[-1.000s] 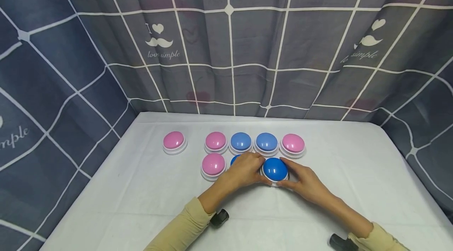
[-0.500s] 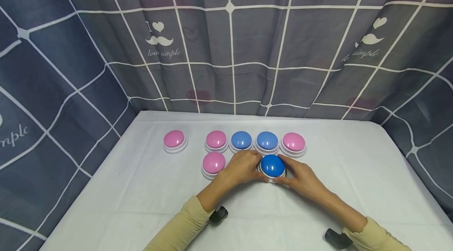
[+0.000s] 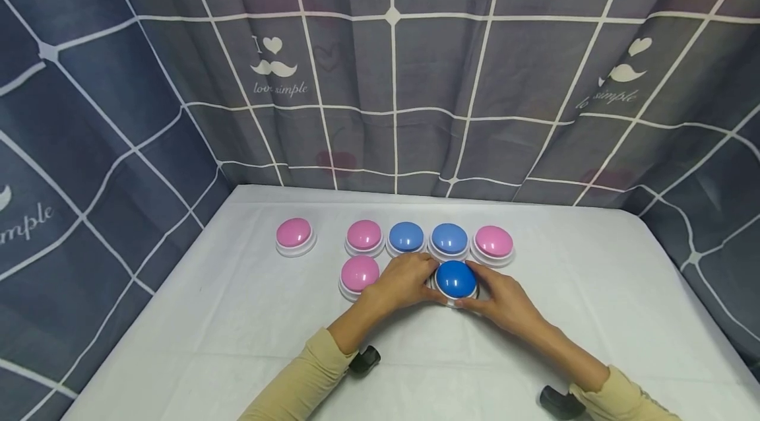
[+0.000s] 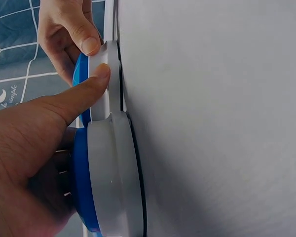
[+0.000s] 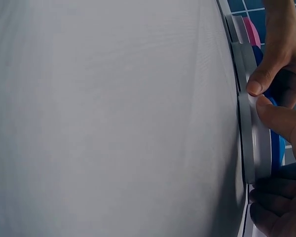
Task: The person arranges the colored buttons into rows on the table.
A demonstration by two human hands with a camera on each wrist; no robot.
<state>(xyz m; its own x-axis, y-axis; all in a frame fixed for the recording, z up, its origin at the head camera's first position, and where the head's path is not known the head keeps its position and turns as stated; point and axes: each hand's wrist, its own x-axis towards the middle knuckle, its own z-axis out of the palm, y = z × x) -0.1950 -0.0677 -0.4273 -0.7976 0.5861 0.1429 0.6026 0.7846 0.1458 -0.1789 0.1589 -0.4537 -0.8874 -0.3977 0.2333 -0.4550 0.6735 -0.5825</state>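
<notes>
A dome-topped blue push button on a white base stands in the front row, between my two hands. My left hand holds its left side, with the thumb on the base in the left wrist view. From the right, my right hand grips the same button, thumb at the front and fingers behind. Under my left palm sits another blue button, hidden in the head view. It touches or nearly touches the held one. At the left end of this row is a pink button.
Behind runs a row with a pink button, a blue button, another blue button and a pink button. Apart at the left stands a lone pink button. A white cloth covers the table; a grey checked curtain hangs behind.
Both hands have slid the held blue button slightly left, towards the one under my left palm. That covered button showed a sliver of blue a second ago. The other buttons stay put.
</notes>
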